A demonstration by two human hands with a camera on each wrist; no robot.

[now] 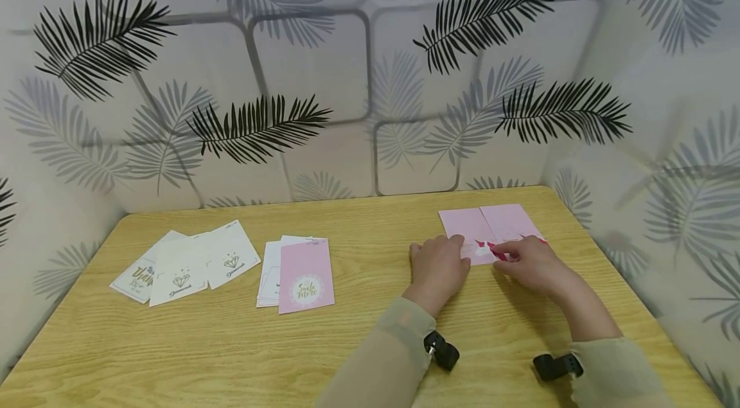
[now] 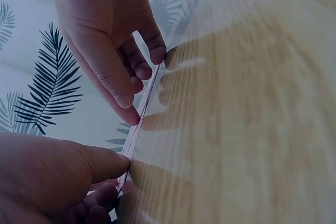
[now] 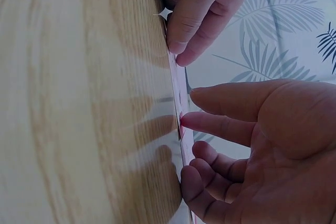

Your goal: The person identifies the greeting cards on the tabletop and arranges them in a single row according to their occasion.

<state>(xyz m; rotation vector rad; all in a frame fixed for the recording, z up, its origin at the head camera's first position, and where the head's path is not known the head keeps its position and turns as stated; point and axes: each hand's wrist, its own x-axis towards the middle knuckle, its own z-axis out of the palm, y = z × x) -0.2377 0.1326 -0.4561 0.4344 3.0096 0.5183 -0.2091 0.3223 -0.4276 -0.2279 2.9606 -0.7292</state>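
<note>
At the right of the table, in the head view, two pink cards lie side by side: a left card (image 1: 460, 221) and a right card (image 1: 509, 216), with red and white print near their lower parts. My left hand (image 1: 437, 266) rests at the lower left of the left card, its thumb and fingertips touching the card edge. My right hand (image 1: 532, 266) is over the lower right. One extended finger of it touches the printed card surface in the right wrist view, while the thumb stands apart. My hands cover parts of both cards.
Three white cards (image 1: 193, 266) with gold print overlap at the left of the wooden table (image 1: 220, 356). Nearer the middle, a pink "Smile More" card (image 1: 303, 260) overlaps white cards (image 1: 268, 283). A leaf-patterned wall covering (image 1: 324, 164) stands behind the table.
</note>
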